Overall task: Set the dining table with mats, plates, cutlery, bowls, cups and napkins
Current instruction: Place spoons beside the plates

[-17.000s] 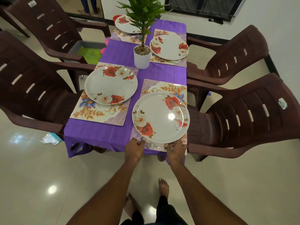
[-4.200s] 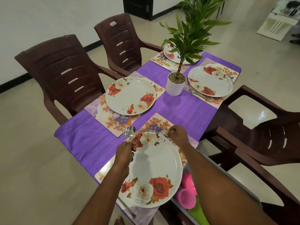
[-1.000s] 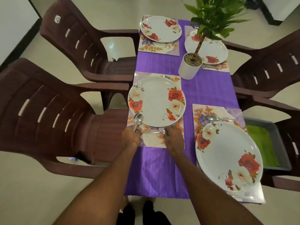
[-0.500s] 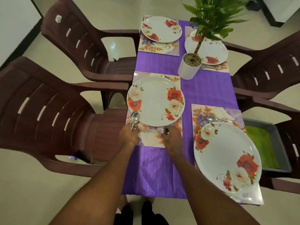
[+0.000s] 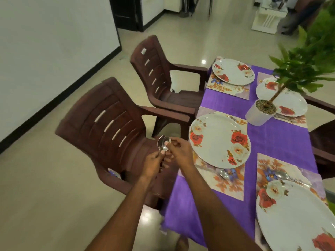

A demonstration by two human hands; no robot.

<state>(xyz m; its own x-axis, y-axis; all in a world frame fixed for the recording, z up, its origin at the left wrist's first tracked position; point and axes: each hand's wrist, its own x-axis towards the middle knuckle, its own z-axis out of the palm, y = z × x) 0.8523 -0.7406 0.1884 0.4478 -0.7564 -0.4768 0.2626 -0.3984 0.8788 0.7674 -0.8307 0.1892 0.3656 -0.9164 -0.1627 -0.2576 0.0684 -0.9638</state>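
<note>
My left hand (image 5: 153, 163) grips the handles of a small bunch of steel spoons (image 5: 163, 143), bowls up. My right hand (image 5: 179, 151) pinches one of them just below its bowl. Both hands hover over the seat of the nearer brown chair (image 5: 108, 127), left of the table. One spoon (image 5: 222, 173) lies on the floral mat (image 5: 224, 183) in front of the rose-patterned plate (image 5: 219, 140). Another spoon (image 5: 282, 175) lies on the near right mat (image 5: 268, 165), beside its plate (image 5: 297, 214). Two more plates (image 5: 233, 71) (image 5: 288, 100) sit on mats at the far end.
A purple cloth (image 5: 282, 136) covers the table. A white pot (image 5: 259, 113) with a leafy green plant stands mid-table. A second brown chair (image 5: 163, 82) stands further along the left side, and another chair's arm (image 5: 322, 147) shows at the right edge. Tiled floor lies to the left.
My right hand has left a spoon on the mat in front of the plate. Both hands have lifted off the table to the left and met on the remaining spoons. The view has swung left.
</note>
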